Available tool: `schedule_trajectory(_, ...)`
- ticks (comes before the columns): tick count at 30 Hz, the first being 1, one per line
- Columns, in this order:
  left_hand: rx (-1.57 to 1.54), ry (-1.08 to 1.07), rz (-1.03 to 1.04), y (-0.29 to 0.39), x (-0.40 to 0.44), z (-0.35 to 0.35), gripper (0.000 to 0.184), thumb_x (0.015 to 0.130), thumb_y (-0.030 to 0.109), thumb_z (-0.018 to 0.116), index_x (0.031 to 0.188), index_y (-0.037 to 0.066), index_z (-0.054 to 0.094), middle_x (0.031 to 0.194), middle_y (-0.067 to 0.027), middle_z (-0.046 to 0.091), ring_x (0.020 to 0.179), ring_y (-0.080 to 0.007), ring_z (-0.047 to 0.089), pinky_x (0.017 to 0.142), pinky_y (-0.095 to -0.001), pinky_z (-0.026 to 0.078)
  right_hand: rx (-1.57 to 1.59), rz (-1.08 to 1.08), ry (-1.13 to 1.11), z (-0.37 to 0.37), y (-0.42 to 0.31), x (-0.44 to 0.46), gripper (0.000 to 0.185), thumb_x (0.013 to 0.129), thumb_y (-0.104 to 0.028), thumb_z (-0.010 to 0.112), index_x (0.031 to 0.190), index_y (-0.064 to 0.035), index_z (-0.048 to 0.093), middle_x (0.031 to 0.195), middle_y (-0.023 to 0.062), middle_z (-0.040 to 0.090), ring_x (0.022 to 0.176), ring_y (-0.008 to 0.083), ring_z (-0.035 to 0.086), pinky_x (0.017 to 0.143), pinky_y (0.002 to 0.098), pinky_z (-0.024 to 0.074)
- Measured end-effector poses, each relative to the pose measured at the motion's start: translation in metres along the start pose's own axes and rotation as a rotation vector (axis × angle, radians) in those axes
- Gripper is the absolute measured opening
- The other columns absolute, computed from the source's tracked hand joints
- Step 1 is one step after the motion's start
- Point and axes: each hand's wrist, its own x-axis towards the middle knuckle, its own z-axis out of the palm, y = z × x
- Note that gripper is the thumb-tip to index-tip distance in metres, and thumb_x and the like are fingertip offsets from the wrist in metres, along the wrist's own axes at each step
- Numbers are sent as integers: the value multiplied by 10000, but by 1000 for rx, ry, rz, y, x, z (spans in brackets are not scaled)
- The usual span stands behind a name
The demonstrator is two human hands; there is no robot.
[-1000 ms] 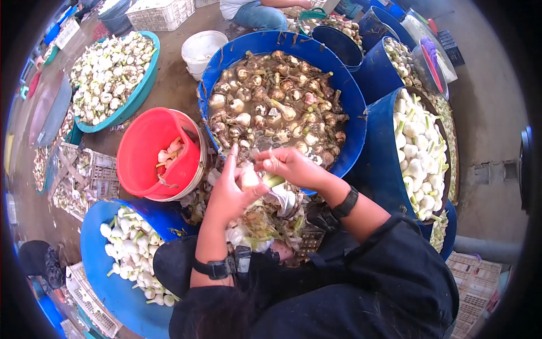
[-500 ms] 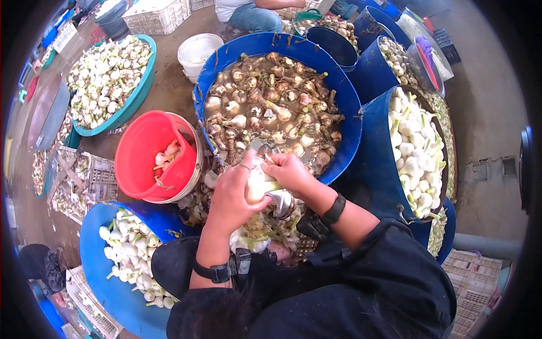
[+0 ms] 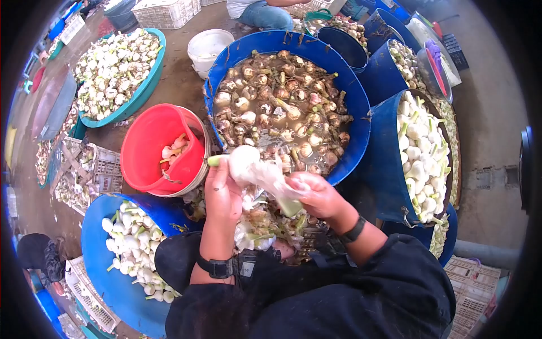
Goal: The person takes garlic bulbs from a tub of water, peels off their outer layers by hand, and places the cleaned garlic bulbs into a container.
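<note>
My left hand (image 3: 222,193) is closed on a white garlic bulb (image 3: 244,162), whose short green stem sticks out to the left. From the bulb a strip of pale garlic skin (image 3: 270,176) stretches to the right. My right hand (image 3: 319,196) pinches the other end of that skin. Both hands are just in front of the blue tub (image 3: 359,99), where unpeeled garlic bulbs (image 3: 288,107) lie in murky water. Below the hands is a heap of stripped skins (image 3: 262,226).
A red bucket (image 3: 148,150) with a few cloves stands left of the tub. Peeled bulbs fill a blue basin (image 3: 104,282) at lower left and a blue barrel (image 3: 384,169) at right. A white bucket (image 3: 210,48) and a seated person (image 3: 265,14) are at the back.
My hands have moved apart, the left one lifting the bulb to the left. Skin now stretches between them, pulled right by my right hand. The whole view has shifted slightly.
</note>
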Motion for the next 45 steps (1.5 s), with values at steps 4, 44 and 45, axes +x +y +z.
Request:
schedule_trajectory(4,-149,200,-132,17,14,-31,262,873,283,438,975,76,561,825,-29,613,489,-126,480,379,-286,368,179,-278,67,5,-36,-14,381,795,-258,613,1088,-47,492,1061,161,561,768,256,587,640,364,487)
schedule_trajectory(44,794,40,105,16,8,-11,274,750,140,657,940,-14,533,814,-41,562,736,-89,531,658,-230,446,-1684,-158,-328,21,-22,87,150,814,-193,533,769,-54,570,648,122,564,615,317,569,570,409,459)
schedule_trajectory(45,828,-15,90,15,10,-10,255,743,135,654,921,-11,542,805,-38,568,727,-87,531,655,-230,445,-1695,-155,-321,19,-22,84,150,814,-193,533,769,-54,570,648,122,564,615,317,569,570,409,459)
